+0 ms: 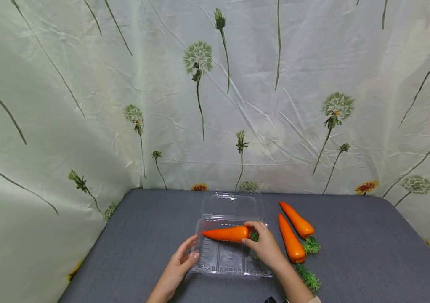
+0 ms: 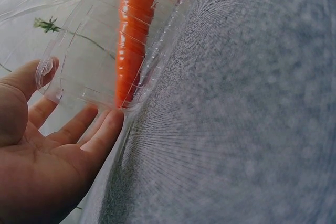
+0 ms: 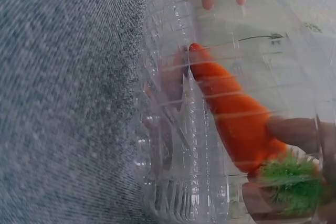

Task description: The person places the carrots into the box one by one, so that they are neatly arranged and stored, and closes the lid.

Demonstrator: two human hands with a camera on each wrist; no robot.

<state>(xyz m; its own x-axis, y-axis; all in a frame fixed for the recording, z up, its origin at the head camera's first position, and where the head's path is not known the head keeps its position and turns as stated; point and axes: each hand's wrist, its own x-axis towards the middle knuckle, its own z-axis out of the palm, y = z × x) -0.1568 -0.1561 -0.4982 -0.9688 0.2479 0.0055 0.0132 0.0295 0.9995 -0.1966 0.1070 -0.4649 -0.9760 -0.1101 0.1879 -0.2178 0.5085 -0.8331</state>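
An orange carrot with a green leafy top lies crosswise over the hinged clear plastic container, tip toward the left. My right hand grips the carrot's thick end, thumb on the near side and fingers on the far side; the green top is partly hidden by this hand. At the container's left side, my left hand holds the rim, its thumb at the edge and its fingers along the outer wall. In the left wrist view the carrot shows through the clear wall, its tip near the left fingertips.
Two more carrots, one nearer and one farther, lie to the right of the container. The container's lid is folded back on the grey table. A dandelion-print curtain hangs behind.
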